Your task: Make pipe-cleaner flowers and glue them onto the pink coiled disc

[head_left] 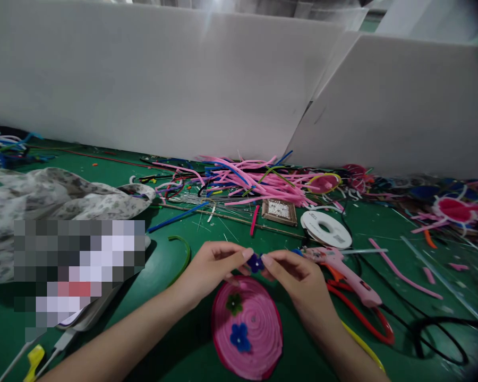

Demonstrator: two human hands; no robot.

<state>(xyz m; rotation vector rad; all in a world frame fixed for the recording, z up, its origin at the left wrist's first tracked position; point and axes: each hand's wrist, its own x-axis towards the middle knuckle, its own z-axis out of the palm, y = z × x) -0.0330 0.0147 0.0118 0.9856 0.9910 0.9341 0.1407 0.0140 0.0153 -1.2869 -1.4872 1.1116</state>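
Note:
My left hand (219, 266) and my right hand (292, 273) meet in the middle, each pinching one side of a small dark blue flower (256, 262) with a pale centre. Just below them lies a pink coiled disc (258, 355) with a darker red-pink edge. On the disc are a green flower (234, 303) and a brighter blue flower (239, 338). A pink glue gun (354, 276) rests to the right of my right hand, beside red-handled scissors (386, 329). A green pipe cleaner (188, 254) curves behind my left wrist.
Pink pipe cleaners (255, 180) pile up along the white wall (163, 79). A white spool (326, 229) and a small framed box (279, 211) lie before them. On the left are patterned cloth (56, 196) and a blurred-out device. A black cable (442, 321) loops at right.

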